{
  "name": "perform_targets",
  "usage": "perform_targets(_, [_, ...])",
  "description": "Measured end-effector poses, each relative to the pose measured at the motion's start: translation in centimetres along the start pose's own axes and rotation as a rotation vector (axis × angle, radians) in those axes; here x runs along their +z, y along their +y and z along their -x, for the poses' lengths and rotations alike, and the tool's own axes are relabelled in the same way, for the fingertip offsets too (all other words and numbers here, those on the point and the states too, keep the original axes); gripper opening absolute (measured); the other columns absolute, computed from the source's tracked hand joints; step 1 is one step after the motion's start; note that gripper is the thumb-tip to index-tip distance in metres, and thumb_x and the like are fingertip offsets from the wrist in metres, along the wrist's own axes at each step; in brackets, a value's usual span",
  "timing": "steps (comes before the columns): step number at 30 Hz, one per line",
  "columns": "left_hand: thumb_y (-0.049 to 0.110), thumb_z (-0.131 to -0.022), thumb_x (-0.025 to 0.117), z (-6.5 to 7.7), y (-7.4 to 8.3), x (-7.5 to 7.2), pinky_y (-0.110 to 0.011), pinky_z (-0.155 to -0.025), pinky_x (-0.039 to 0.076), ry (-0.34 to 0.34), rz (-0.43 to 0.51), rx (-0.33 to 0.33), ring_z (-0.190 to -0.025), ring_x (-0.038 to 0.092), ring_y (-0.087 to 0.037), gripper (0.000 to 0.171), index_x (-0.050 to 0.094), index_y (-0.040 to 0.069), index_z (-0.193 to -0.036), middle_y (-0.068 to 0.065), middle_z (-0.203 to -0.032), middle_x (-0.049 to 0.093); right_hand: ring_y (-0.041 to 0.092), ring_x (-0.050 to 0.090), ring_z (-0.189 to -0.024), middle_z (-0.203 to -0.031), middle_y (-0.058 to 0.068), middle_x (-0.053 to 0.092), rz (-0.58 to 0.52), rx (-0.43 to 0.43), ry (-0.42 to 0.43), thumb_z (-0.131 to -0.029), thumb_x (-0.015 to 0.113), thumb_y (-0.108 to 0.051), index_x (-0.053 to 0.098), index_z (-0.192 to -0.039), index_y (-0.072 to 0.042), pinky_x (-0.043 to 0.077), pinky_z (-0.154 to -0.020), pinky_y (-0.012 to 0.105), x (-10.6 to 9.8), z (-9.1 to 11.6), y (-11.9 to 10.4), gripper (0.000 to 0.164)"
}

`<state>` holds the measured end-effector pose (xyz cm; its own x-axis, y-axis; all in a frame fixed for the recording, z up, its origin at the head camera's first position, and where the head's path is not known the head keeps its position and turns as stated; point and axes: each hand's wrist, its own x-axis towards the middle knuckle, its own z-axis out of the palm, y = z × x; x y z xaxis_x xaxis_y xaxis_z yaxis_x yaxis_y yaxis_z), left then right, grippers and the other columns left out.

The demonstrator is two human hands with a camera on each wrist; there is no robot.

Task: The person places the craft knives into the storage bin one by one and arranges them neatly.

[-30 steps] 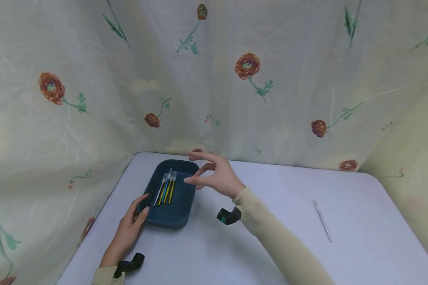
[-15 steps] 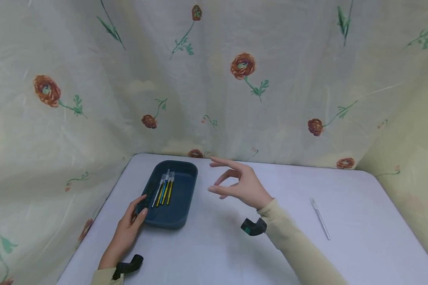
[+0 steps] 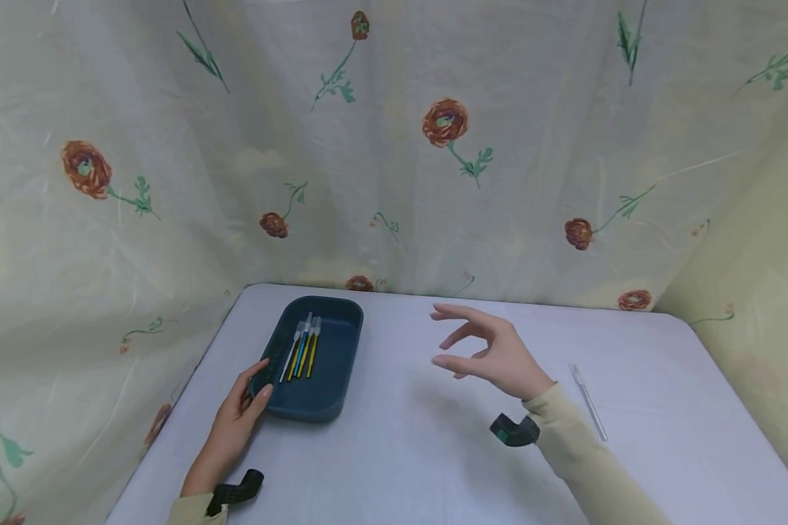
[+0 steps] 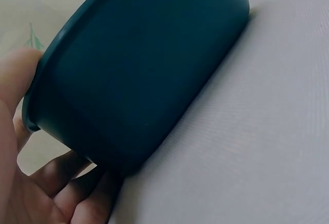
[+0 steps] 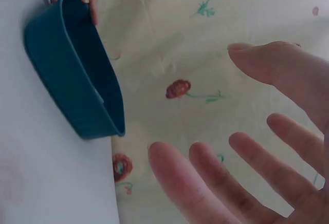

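Observation:
A dark teal tray (image 3: 331, 383) stands at the table's back left. Several slim pen-like tools (image 3: 302, 351) with clear caps lie side by side in it, silver, yellow and blue. My left hand (image 3: 233, 423) grips the tray's near left corner; the left wrist view has the thumb at the rim and fingers against the outer wall (image 4: 139, 75). Over the middle of the table my right hand (image 3: 495, 354) hovers with nothing in it, thumb and fingers spread apart. To its right, on the table, lies a single clear-capped silver pen-like tool (image 3: 589, 405).
A white cloth-covered table (image 3: 394, 467) bears everything. Flower-printed curtains (image 3: 519, 182) hang close along its back and sides. Black wrist cameras (image 3: 515, 430) sit on both sleeves.
My right hand has moved right, away from beside the tray, and its thumb and fingertips have spread further apart. The left hand keeps its grip on the tray.

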<state>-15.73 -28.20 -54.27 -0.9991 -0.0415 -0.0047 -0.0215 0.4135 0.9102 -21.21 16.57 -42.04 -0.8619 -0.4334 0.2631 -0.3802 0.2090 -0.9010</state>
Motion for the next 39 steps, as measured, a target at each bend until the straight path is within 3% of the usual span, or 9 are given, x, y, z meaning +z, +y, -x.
perform_targets(6, [0.038, -0.117, 0.056, -0.2, -0.2, 0.2, -0.067, -0.13, 0.02, 0.001, 0.028, 0.001, -0.165, 0.014, -0.047, 0.06, 0.036, 0.021, -0.17, -0.021, -0.18, 0.016, 0.035, 0.072, -0.109, -0.147, 0.0, 0.067, -0.008, 0.023, 0.018, -0.092, 0.092, -0.014, 0.065, -0.153, -0.029, 0.067, -0.063, 0.05, -1.5, 1.4, 1.3, 0.069])
perform_targets(25, [0.043, -0.116, 0.056, -0.3, -0.2, 0.1, -0.062, -0.13, 0.023, 0.014, 0.009, -0.013, -0.165, 0.018, -0.045, 0.058, 0.04, 0.022, -0.168, -0.02, -0.18, 0.019, 0.02, 0.074, -0.106, -0.139, 0.013, 0.072, 0.14, 0.158, 0.111, -0.095, 0.09, -0.023, 0.063, -0.154, -0.021, 0.068, -0.068, 0.046, -7.7, 6.0, 5.6, 0.065])
perform_targets(32, [0.038, -0.117, 0.055, -0.1, -0.3, 0.1, -0.064, -0.13, 0.022, 0.013, 0.017, 0.001, -0.165, 0.016, -0.046, 0.056, 0.04, 0.019, -0.168, -0.021, -0.18, 0.019, 0.017, 0.074, -0.102, -0.135, 0.017, 0.073, 0.208, 0.159, 0.14, -0.095, 0.09, -0.019, 0.064, -0.153, -0.015, 0.068, -0.071, 0.043, -10.5, 7.6, 6.9, 0.063])
perform_targets(39, [0.042, -0.117, 0.056, -0.2, -0.3, -0.1, -0.065, -0.13, 0.02, 0.018, 0.007, -0.007, -0.165, 0.016, -0.047, 0.058, 0.04, 0.021, -0.168, -0.02, -0.18, 0.02, 0.014, 0.074, -0.105, -0.138, 0.008, 0.071, 0.276, 0.188, 0.128, -0.097, 0.088, -0.021, 0.062, -0.155, -0.014, 0.068, -0.075, 0.039, -13.4, 9.4, 8.2, 0.064])
